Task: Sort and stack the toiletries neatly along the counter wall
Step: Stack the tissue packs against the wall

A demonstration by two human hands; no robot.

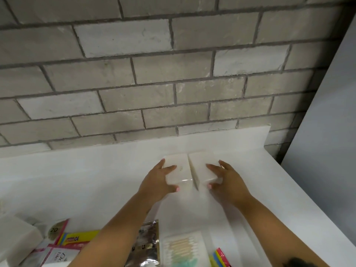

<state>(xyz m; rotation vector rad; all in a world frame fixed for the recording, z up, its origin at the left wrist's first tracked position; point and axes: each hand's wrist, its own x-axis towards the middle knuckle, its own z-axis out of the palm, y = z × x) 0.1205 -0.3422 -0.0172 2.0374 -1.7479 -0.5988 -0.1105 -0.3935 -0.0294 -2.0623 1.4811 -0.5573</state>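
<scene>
Two white wrapped packs stand side by side against the low white backsplash (115, 151). My left hand (158, 180) grips the left white pack (180, 165), fingers over its top and left side, thumb on its front. My right hand (225, 180) grips the right white pack (200, 168) the same way, mirrored. The two packs touch along a narrow seam. More toiletries lie at the near edge of the white counter (77, 189): a box of cotton swabs (185, 247), a shiny foil packet (149, 245) and a yellow-and-red pack (79, 237).
A grey brick-tile wall (154, 74) rises behind the backsplash. A grey panel (327, 132) borders the counter on the right. A white block (17, 239) and pink-white sachets (55, 255) lie at the near left; a colourful packet (221, 257) lies at the near right.
</scene>
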